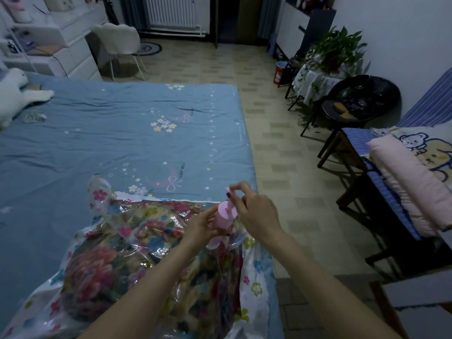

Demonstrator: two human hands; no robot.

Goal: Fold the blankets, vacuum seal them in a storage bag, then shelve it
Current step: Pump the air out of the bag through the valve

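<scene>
Left hand (203, 222) curled tight round the pink pump (223, 220), right hand (254, 211) pinching its handle: keep pump flat on the near bag (110, 260), pull straight.

Beyond the grip on the pink pump (223, 222), open blue bedsheet (122, 133). Beneath and left of it, the crinkled storage bag (137, 253) blocking low passes. Right of it, bare floor (281, 167), then stacked blankets (406, 182).
</scene>
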